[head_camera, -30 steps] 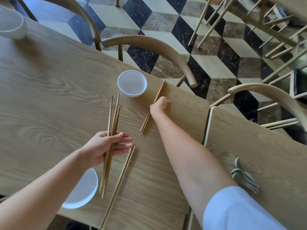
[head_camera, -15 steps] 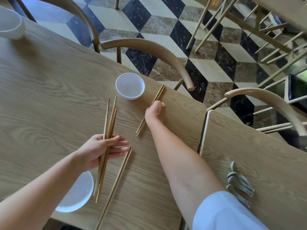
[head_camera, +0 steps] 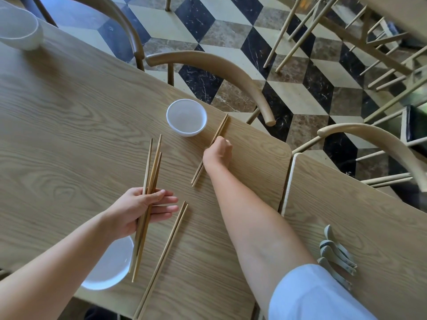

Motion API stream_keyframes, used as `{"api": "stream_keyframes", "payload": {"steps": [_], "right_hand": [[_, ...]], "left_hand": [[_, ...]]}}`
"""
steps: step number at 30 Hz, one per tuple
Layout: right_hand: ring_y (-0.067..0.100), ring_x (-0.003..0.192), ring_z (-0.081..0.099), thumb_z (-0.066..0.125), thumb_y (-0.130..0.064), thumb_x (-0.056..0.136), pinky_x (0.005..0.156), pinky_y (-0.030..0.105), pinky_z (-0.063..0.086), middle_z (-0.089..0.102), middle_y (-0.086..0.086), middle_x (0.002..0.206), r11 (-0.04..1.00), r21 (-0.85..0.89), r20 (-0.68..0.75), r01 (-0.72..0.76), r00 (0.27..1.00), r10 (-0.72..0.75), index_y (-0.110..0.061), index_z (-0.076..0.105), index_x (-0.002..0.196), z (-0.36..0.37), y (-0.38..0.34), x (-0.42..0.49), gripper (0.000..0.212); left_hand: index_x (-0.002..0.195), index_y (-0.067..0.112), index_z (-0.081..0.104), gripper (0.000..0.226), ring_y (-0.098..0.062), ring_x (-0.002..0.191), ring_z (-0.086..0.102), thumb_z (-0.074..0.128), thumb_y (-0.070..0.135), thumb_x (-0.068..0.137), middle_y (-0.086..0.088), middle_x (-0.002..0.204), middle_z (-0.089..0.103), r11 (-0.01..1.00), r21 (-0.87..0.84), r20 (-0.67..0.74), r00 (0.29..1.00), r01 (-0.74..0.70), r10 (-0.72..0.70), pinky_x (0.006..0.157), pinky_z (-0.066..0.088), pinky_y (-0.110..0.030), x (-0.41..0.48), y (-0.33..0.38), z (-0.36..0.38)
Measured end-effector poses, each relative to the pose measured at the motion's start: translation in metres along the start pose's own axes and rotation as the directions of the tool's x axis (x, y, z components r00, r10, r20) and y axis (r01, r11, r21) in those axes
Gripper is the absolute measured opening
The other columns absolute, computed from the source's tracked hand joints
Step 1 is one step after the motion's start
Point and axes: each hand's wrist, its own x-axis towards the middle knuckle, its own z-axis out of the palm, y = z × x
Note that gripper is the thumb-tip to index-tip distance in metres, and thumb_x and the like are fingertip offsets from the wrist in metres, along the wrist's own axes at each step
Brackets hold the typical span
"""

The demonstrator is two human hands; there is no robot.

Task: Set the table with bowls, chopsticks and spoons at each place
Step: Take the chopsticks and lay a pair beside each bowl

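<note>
My left hand holds a bundle of wooden chopsticks over the wooden table. My right hand reaches across and rests on a pair of chopsticks lying just right of a white bowl at the far place; its fingers are curled over them. Another pair of chopsticks lies on the table near me, beside a second white bowl partly under my left wrist. A third bowl stands at the far left. Several pale green spoons lie piled on the adjoining table.
Curved wooden chair backs stand along the table's far edge, one more chair by the adjoining table. A narrow gap separates the two tables. Beyond is a chequered stone floor with other chair legs.
My right hand has slid back along the far pair of chopsticks towards me. My left hand kept its bundle, barely moving. The camera has shifted slightly.
</note>
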Motion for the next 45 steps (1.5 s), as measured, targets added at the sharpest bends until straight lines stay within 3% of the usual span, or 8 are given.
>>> {"api": "stream_keyframes", "payload": {"steps": [5, 9, 17, 23, 45], "right_hand": [[0.028, 0.100, 0.059, 0.046, -0.008, 0.094, 0.075, 0.025, 0.034, 0.062, 0.008, 0.107, 1.000, -0.016, -0.063, -0.012, 0.998, 0.011, -0.005, 0.062, 0.101, 0.002, -0.006, -0.006, 0.017], [0.028, 0.105, 0.060, 0.053, -0.003, 0.087, 0.086, 0.029, 0.045, 0.063, 0.009, 0.114, 0.997, -0.069, -0.071, 0.018, 0.997, -0.023, -0.003, 0.065, 0.102, 0.001, -0.008, -0.009, 0.019], [0.030, 0.114, 0.057, 0.066, -0.019, 0.086, 0.094, 0.032, 0.045, 0.060, 0.014, 0.120, 0.991, -0.128, -0.006, 0.029, 1.000, -0.030, -0.003, 0.063, 0.105, -0.013, -0.007, -0.030, 0.025], [0.030, 0.104, 0.065, 0.068, -0.019, 0.083, 0.080, 0.033, 0.052, 0.069, 0.012, 0.109, 0.988, -0.156, 0.043, -0.015, 0.999, 0.022, -0.007, 0.066, 0.098, -0.015, 0.001, -0.049, 0.019], [0.030, 0.098, 0.069, 0.067, -0.010, 0.082, 0.079, 0.035, 0.058, 0.071, 0.013, 0.104, 0.985, -0.156, 0.050, -0.068, 0.996, 0.076, -0.004, 0.068, 0.095, -0.016, -0.009, -0.050, 0.014]], "left_hand": [[0.111, -0.007, 0.065, 0.023, -0.031, 0.086, 0.076, 0.055, 0.009, 0.098, -0.021, 0.105, 0.075, 1.000, -0.004, 0.003, 1.000, 0.002, -0.002, 0.070, 0.064, -0.036, -0.003, -0.005, -0.002], [0.113, -0.007, 0.064, 0.024, -0.033, 0.089, 0.076, 0.056, 0.010, 0.098, -0.021, 0.107, 0.075, 1.000, -0.001, 0.007, 1.000, 0.013, -0.013, 0.070, 0.064, -0.036, -0.006, -0.009, -0.005], [0.112, -0.007, 0.064, 0.022, -0.032, 0.087, 0.076, 0.056, 0.008, 0.097, -0.021, 0.105, 0.075, 1.000, 0.022, 0.002, 1.000, 0.007, -0.007, 0.066, 0.063, -0.035, -0.019, -0.010, -0.006], [0.113, -0.008, 0.064, 0.023, -0.032, 0.085, 0.076, 0.056, 0.008, 0.098, -0.022, 0.106, 0.075, 0.999, 0.033, 0.012, 1.000, 0.005, -0.006, 0.068, 0.064, -0.037, -0.028, -0.014, -0.004], [0.113, -0.008, 0.063, 0.023, -0.035, 0.088, 0.076, 0.057, 0.007, 0.097, -0.022, 0.107, 0.075, 0.999, 0.038, -0.008, 1.000, 0.018, -0.018, 0.072, 0.064, -0.041, -0.027, -0.021, -0.013]]}}
